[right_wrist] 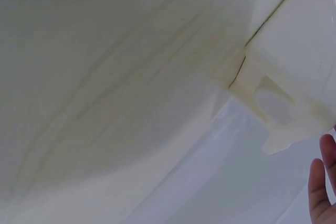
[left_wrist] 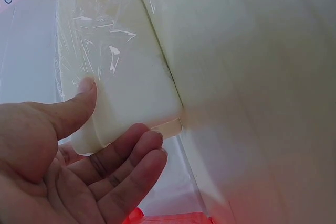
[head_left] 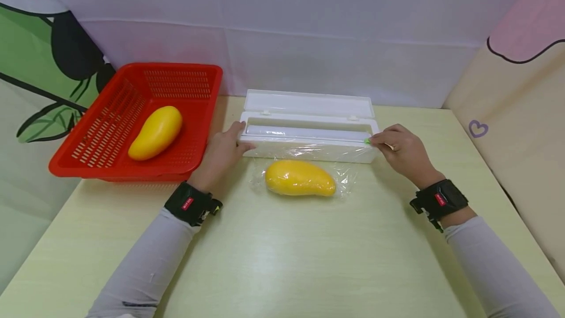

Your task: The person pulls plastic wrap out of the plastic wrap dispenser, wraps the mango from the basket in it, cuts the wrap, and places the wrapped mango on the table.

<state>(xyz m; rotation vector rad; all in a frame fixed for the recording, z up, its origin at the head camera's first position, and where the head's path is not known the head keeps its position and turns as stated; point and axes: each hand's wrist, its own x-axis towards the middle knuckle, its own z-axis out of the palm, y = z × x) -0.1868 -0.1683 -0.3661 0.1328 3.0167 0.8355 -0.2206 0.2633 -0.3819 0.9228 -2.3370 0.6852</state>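
A white cling film dispenser (head_left: 359,156) stands at the back of the table with its lid (head_left: 309,104) raised. Inside lies a film roll (head_left: 304,132). My left hand (head_left: 222,151) holds the dispenser's left end; in the left wrist view its thumb lies on the front face and fingers at the end. With thumb and fingertips my right hand (head_left: 403,153) pinches a small green slider (head_left: 367,141) at the dispenser's right end. Clear film (head_left: 346,180) hangs over the front and around a yellow mango (head_left: 300,178) lying just before it. The right wrist view shows only some fingertips (right_wrist: 317,184).
To the left, a red plastic basket (head_left: 94,172) holds another yellow mango (head_left: 156,132). A pale cloth (head_left: 300,67) hangs right behind the dispenser, and a printed one borders the right side. The light wood table (head_left: 282,259) extends toward me.
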